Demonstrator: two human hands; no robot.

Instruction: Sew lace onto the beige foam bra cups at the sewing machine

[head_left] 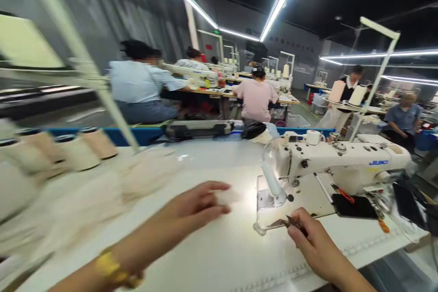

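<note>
My left hand (198,205) is over the white table left of the sewing machine, its thumb and index finger apart. Its curled fingers seem to hold a small pale piece of fabric (226,196), smeared by motion. My right hand (313,242) is closed around dark thread snips (294,222), their tips pointing left near the front of the machine bed. The white sewing machine (342,159) has a lit needle area. Left of my left hand lies a blurred heap of pale, sheer fabric (92,196).
Thread cones (80,150) stand at the left. A black phone (354,205) and orange-handled snips (344,193) lie on the machine bed. A slanting pole (99,82) rises at the left. Beyond the table, people (256,96) sit at other machines.
</note>
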